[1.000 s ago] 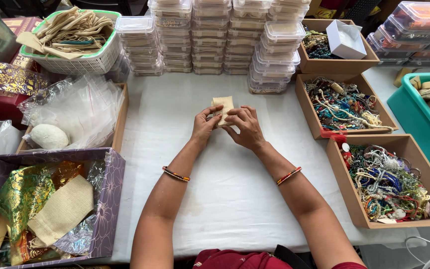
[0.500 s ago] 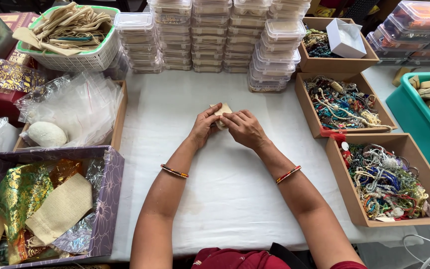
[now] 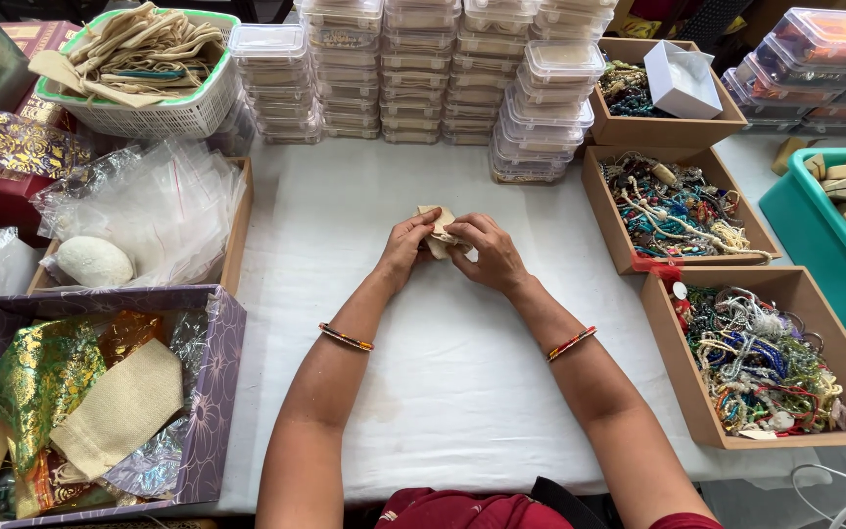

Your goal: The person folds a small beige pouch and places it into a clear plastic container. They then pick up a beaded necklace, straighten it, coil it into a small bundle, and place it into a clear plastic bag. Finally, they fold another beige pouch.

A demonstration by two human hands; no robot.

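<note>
Beige cloth pouch [image 3: 436,227] — half hidden, pinched between left hand [image 3: 405,251] and right hand [image 3: 488,255] fingers.

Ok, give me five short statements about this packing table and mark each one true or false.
1. Both the left hand and the right hand grip a small beige cloth pouch. True.
2. The white basket holds bead necklaces. False: it holds beige cloth pouches.
3. Stacks of clear lidded containers stand at the far edge of the white table. True.
4. The purple box sits to the person's right. False: it is on the left.
5. The bead-filled cardboard boxes are on the right. True.
</note>
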